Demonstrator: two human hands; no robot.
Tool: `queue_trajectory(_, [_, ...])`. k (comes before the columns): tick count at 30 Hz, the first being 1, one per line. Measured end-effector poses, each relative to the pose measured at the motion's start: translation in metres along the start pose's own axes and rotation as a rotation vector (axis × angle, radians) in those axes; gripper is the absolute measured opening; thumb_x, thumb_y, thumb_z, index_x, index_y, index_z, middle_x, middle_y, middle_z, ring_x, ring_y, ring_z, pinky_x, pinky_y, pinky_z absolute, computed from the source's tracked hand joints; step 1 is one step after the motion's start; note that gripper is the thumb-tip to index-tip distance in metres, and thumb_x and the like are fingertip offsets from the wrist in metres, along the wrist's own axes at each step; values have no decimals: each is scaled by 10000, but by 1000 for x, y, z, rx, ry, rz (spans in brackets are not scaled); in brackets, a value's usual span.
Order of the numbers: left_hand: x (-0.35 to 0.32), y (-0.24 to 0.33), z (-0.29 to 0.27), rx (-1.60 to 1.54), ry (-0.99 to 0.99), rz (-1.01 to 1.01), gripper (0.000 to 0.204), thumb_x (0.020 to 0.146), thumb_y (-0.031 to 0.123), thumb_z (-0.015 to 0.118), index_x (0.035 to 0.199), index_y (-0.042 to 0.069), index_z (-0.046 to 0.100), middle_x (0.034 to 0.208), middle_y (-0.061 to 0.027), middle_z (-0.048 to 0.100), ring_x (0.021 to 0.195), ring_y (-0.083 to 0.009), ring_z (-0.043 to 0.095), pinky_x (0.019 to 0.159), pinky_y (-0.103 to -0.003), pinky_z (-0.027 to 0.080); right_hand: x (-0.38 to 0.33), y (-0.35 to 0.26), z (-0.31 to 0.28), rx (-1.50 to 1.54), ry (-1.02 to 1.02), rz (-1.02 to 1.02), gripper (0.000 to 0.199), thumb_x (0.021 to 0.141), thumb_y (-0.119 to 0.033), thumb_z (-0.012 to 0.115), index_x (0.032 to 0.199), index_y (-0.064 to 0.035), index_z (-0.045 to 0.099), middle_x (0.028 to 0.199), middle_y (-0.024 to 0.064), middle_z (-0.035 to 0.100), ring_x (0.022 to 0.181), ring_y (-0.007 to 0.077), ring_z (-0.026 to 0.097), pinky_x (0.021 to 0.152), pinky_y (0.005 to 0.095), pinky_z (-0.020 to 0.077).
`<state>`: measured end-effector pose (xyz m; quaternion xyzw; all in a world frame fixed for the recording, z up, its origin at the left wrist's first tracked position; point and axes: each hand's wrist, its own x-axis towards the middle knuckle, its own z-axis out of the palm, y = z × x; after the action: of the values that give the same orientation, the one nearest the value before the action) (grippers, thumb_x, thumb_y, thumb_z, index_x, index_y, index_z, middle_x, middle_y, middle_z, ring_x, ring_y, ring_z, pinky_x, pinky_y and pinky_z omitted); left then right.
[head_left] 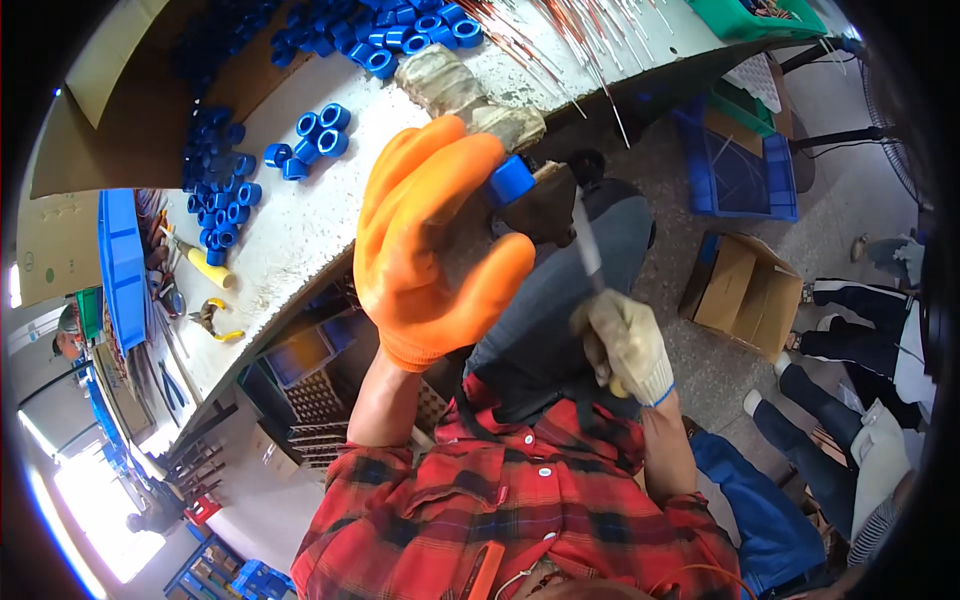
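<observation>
My left hand (430, 240), in an orange glove, is open. Its thumb and fingers are spread beside a blue ring (512, 181), the fingertips close to it. The ring sits against a dark, blocky holder (540, 214) at the bench edge; how it is fixed there is hidden. My right hand (627, 345), in a whitish glove, is closed around a hand tool with a long, narrow grey blade (588, 240) that points up toward the holder. The blade is smeared by motion. A bit of yellow handle (618, 387) shows below the fist.
On the white bench (290, 235) lie a small group of blue rings (320, 135), larger heaps, thin rods (560, 45), a yellow-handled tool (205, 262) and yellow-handled pliers (213, 318). A cardboard box (740, 295) and blue crate (740, 170) stand on the right. People sit beyond.
</observation>
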<state>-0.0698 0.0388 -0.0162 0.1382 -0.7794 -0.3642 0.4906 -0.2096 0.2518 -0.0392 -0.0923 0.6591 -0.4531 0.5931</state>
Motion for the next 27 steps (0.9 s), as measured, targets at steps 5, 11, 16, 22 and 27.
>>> queue_trajectory(5, [-7,-6,-3,-32,-31,-8,646,886,230,770,1467,-35,672,1470,-213,718,1407,-394,619,1232,-526,447,14,-28,47,366,39,-247,182,1051,-180,694,945,-32,711,609,31,552,448,101,437,438,271,356])
queue_trajectory(11, [-19,-11,-2,-170,-53,-44,682,1132,532,578,1554,-3,581,1530,-221,670,1563,-400,498,1311,-555,353,20,-33,62,529,-204,-16,206,1045,-178,695,900,-32,697,549,17,487,420,100,384,423,274,339])
queue_trajectory(16, [-23,-23,12,-250,7,45,768,1144,662,497,1564,24,570,1546,-217,657,1579,-411,478,1320,-586,333,16,-31,64,663,-320,-67,203,1049,-181,685,927,-19,704,551,23,502,424,105,391,426,273,342])
queue_trajectory(22, [-16,-37,40,-124,128,290,755,1135,677,494,1520,38,609,1539,-204,661,1550,-423,509,1293,-600,364,5,-23,52,391,23,-299,284,1088,-256,669,1080,22,732,619,53,577,464,111,453,453,259,370])
queue_trajectory(27, [0,-17,35,282,77,347,650,1096,597,575,1420,44,685,1500,-182,691,1464,-434,586,1242,-604,417,11,-13,21,349,216,-563,522,1147,-451,613,1233,50,733,677,74,618,501,114,492,477,252,391])
